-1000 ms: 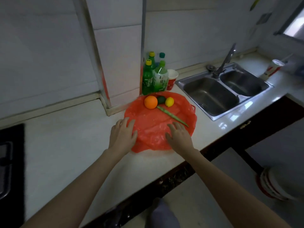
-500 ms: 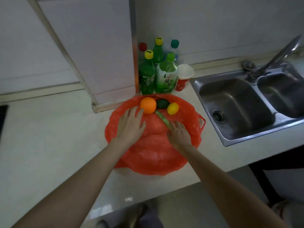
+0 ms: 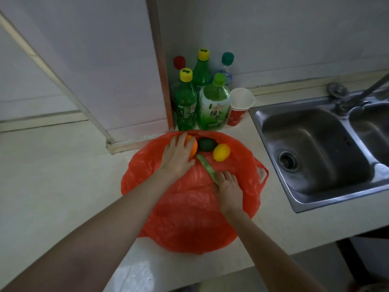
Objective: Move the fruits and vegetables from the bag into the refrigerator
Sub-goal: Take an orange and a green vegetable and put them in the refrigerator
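Observation:
A red plastic bag [image 3: 189, 211] lies flat on the white counter. On its far part rest an orange [image 3: 193, 149], a dark green avocado [image 3: 207, 144], a yellow lemon [image 3: 221, 152] and a long green bean pod [image 3: 207, 168]. My left hand [image 3: 177, 157] lies over the orange, fingers curled around its left side. My right hand [image 3: 228, 187] covers the near end of the bean pod, fingers closing on it. No refrigerator is in view.
Several green drink bottles [image 3: 213, 102] and a red-and-white paper cup [image 3: 240, 106] stand just behind the bag against a wall corner. A steel double sink [image 3: 315, 148] with a tap sits to the right. The counter's front edge runs below the bag.
Both hands have slid forward over the bag: the left from the bag's near edge onto the orange, the right onto the bean pod's end. The camera has tilted down and closer.

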`<state>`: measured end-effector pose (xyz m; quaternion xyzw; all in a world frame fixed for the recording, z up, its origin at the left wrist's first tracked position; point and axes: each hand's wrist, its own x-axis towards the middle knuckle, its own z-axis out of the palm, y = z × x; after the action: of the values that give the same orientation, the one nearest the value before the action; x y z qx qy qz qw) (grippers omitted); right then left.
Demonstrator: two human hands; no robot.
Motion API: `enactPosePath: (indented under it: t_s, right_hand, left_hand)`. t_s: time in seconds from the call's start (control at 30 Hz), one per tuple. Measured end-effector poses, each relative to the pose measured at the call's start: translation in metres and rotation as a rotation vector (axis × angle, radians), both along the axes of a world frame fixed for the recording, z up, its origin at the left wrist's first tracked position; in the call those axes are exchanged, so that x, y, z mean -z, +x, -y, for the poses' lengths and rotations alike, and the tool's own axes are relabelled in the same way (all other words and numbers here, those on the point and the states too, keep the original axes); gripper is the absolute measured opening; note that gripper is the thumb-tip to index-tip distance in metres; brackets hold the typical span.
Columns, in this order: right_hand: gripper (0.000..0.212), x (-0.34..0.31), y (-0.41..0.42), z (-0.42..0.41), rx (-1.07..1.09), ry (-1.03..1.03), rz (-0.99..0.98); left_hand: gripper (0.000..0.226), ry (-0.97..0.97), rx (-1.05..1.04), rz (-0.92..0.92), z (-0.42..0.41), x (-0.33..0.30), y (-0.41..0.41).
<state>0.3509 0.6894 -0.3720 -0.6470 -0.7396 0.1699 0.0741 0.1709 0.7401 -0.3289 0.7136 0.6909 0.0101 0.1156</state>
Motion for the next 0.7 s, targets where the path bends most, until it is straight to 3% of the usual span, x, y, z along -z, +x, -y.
enactPosePath:
  t_s: [0.3,0.5,0.7]
  right_hand:
    - [0.028,0.0,-0.003,-0.006,0.093,0.021,-0.096]
    - [0.03,-0.013,-0.011,0.0,0.119,0.065,-0.218]
    - [0.031,-0.05,-0.045,0.012,0.008,0.117,-0.404]
  left_hand:
    - [0.075,0.076,0.02,0.043,-0.002,0.012,-0.008]
    - [0.076,0.217,-0.013,0.148,0.042,-0.003,-0.029]
    - [0.078,0.33,-0.099,0.162,0.106,-0.046,-0.091]
